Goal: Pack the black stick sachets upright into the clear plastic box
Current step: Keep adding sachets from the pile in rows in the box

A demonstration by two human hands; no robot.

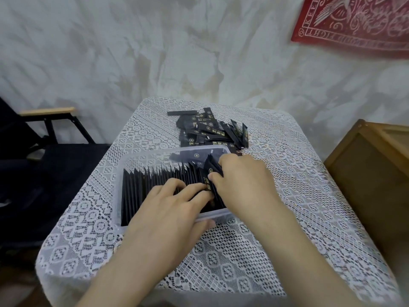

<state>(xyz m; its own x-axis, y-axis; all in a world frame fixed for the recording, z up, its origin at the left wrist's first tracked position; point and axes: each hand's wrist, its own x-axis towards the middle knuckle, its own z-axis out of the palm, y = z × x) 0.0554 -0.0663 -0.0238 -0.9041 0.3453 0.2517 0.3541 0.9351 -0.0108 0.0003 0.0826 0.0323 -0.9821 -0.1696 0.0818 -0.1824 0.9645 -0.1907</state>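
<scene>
Right hand (241, 180) gripped black stick sachets (211, 171) inside the clear plastic box (124, 167) — left hand (168, 207) pressed the packed row (141, 185), fingers flat.

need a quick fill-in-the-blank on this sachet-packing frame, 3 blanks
The loose sachets lie on the tablecloth on the ____ side of the clear box. The right hand grips a bunch of sachets at the box's ____ end. The left hand rests on the packed row, whose sachets stand ____.
Missing words: far; right; upright.
</scene>
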